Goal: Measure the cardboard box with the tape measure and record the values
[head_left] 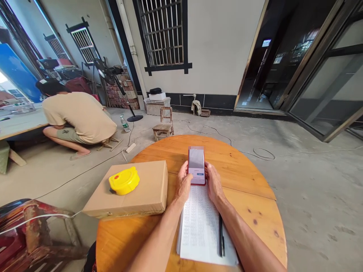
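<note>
A smartphone point(196, 162) with a reddish edge is held upright between my two hands, its lit screen facing me. My left hand point(183, 183) grips its left side, the thumb lying over the lower screen. Along the other side, the fingers of my right hand point(214, 183) are closed on the phone's edge. Below the phone lie sheets of paper point(198, 226) covered in rows of writing or print too small to read. A black pen point(221, 236) rests on the sheets beside my right forearm.
On the round wooden table point(249, 211), a cardboard box point(150, 185) carries a yellow tape measure point(124, 180). Beyond stand a small wooden chair point(163, 126) and a fan point(120, 85). Another person point(81, 113) sits low at the left. Cables point(263, 154) cross the floor.
</note>
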`<state>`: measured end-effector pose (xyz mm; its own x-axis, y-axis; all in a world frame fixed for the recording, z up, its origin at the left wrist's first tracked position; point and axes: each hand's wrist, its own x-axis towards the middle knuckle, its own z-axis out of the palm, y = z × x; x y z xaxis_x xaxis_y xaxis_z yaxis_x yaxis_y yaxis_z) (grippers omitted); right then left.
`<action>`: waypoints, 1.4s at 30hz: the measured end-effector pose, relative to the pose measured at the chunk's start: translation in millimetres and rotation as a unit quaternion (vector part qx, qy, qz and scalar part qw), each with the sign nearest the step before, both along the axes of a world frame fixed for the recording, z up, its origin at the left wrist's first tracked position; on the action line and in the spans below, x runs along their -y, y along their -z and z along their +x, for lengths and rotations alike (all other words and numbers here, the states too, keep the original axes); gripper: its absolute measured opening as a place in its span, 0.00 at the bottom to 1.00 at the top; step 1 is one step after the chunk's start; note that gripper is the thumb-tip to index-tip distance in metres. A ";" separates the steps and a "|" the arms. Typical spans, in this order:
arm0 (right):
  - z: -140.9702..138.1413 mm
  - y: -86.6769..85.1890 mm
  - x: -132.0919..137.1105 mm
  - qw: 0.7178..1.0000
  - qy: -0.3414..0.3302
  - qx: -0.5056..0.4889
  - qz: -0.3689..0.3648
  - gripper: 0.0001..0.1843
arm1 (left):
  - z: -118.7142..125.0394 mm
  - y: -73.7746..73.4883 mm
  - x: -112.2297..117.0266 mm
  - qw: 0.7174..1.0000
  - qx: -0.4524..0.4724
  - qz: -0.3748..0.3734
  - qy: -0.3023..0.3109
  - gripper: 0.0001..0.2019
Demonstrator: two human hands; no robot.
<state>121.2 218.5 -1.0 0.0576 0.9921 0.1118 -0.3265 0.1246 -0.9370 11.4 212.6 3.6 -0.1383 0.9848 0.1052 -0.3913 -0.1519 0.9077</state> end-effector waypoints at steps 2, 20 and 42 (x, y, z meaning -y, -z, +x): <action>0.3 -0.8 0.5 1.000 0.008 -0.003 -0.003 0.22 | -0.3 0.1 0.2 1.000 -0.004 -0.004 -0.002 0.30; 3.0 -4.3 0.4 0.999 0.005 -0.051 0.003 0.20 | -1.3 2.5 0.2 1.000 -0.010 -0.012 -0.007 0.34; 5.6 1.3 -1.1 1.000 0.021 -0.010 0.018 0.21 | -0.4 -2.7 1.6 1.000 -0.006 -0.005 -0.002 0.38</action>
